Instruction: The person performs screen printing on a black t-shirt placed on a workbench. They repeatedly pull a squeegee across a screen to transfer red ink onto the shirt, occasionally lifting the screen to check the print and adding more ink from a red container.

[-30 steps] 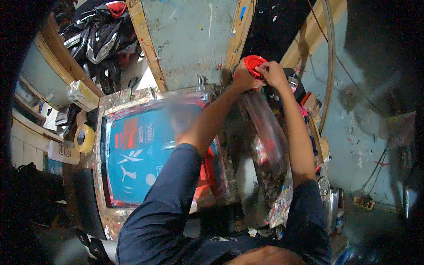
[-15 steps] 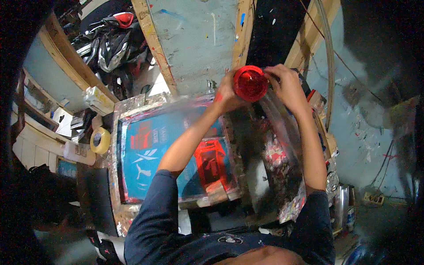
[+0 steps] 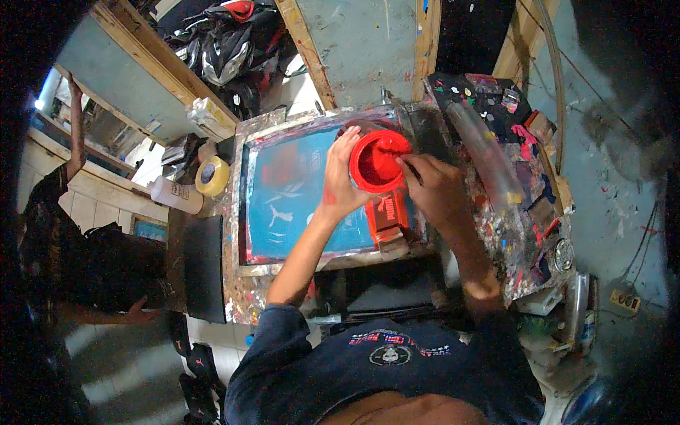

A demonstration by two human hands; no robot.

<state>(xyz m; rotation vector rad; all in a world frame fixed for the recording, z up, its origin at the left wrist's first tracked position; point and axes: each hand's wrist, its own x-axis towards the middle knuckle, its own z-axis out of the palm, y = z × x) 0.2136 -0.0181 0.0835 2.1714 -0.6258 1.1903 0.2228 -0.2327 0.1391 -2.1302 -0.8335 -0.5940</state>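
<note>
My left hand [image 3: 340, 170] is wrapped round the side of a red tub [image 3: 356, 172], its open top facing up. Wet red ink [image 3: 375, 168] coats the inside. My right hand [image 3: 433, 185] pinches at the tub's right rim; a red-coated strip reaches from there into the ink, and what the fingers hold is hard to make out. Below the tub lies a framed printing screen [image 3: 273, 263] with blue mesh and pale designs. A red-inked patch [image 3: 386, 212] shows on its right side, with a small wooden block [image 3: 392, 242] at the near frame edge.
A paint-spattered side bench [image 3: 496, 234] carries rags and a clear plastic sheet [image 3: 485, 152]. Left of the screen are a tape roll [image 3: 210, 176] and a whitish bottle [image 3: 175, 195]. Another person [image 3: 64, 234] stands at far left. Motorbikes [image 3: 227, 53] are parked beyond the doorway.
The tub has come nearer to me, over the screen's right part, in my left hand. My right hand has moved down with it at the rim. The view has shifted too.
</note>
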